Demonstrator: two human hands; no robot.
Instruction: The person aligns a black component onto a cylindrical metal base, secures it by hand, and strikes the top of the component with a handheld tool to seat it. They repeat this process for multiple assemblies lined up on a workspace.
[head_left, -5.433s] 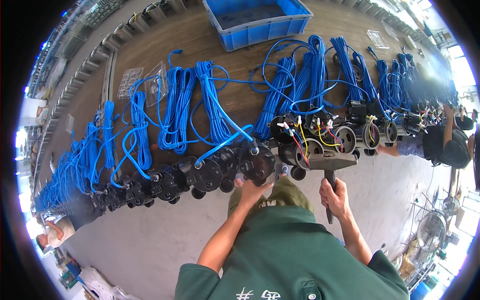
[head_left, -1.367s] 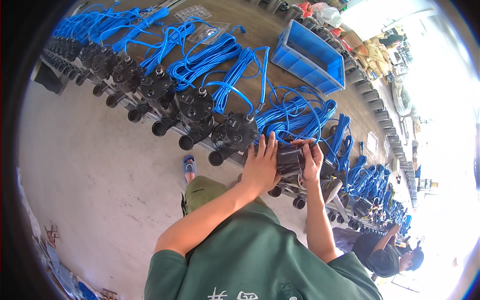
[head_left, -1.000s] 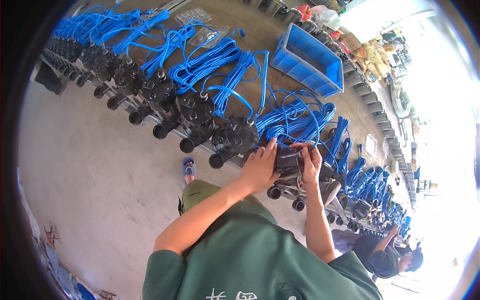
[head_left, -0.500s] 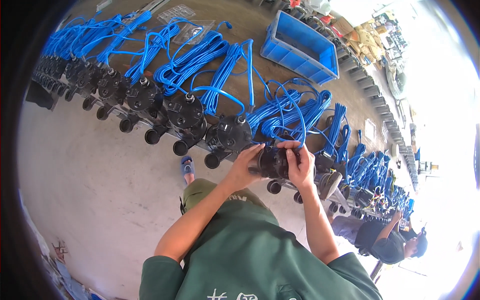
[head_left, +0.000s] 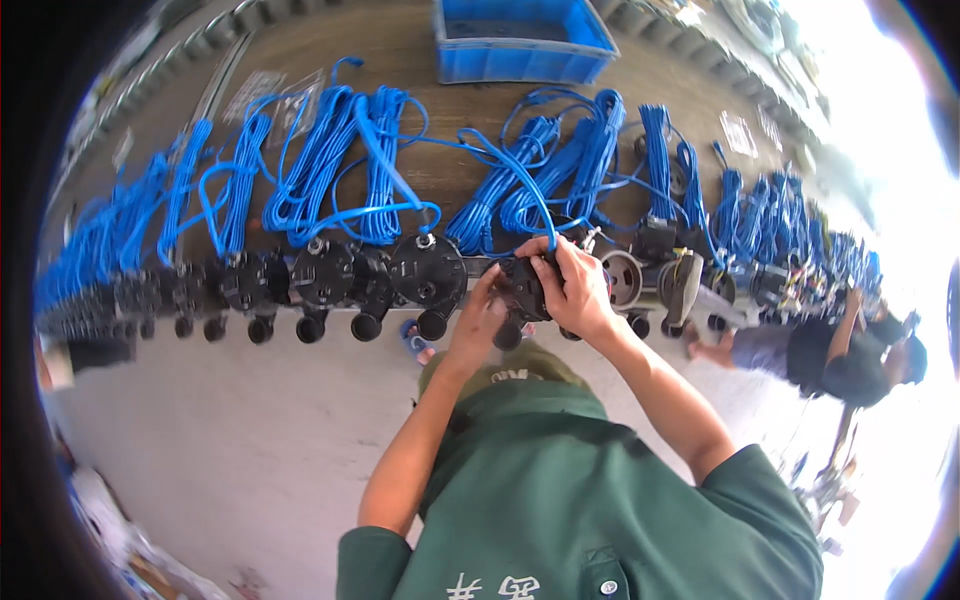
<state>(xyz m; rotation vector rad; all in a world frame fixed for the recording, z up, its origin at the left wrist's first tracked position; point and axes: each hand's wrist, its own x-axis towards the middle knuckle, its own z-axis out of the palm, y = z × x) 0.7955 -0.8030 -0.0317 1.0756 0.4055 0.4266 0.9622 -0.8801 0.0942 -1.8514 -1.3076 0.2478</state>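
Just in front of me at the bench edge stands a black pump (head_left: pixel 522 292) with a round top and a short outlet pipe. A blue cable (head_left: pixel 531 185) rises from it in an arc. My right hand (head_left: pixel 580 290) is closed on the right side of the pump's top, close to where the cable enters. On the other side, my left hand (head_left: pixel 477 325) bends its fingers against the pump's left flank, slightly smeared by motion. Another black pump (head_left: pixel 427 272) stands close by to the left. Several blue cable bundles (head_left: pixel 590 165) lie behind the pumps.
A row of similar pumps (head_left: pixel 325 275) runs along the bench edge to the left. A blue plastic crate (head_left: pixel 525 62) stands at the back of the brown bench (head_left: pixel 450 110). To the right are an open round housing (head_left: pixel 622 278) and, farther off, another person (head_left: pixel 850 350) at the bench.
My view has turned, so the bench row now runs level across it. Both hands remain at the same pump; my right hand has shifted up toward the cable entry.
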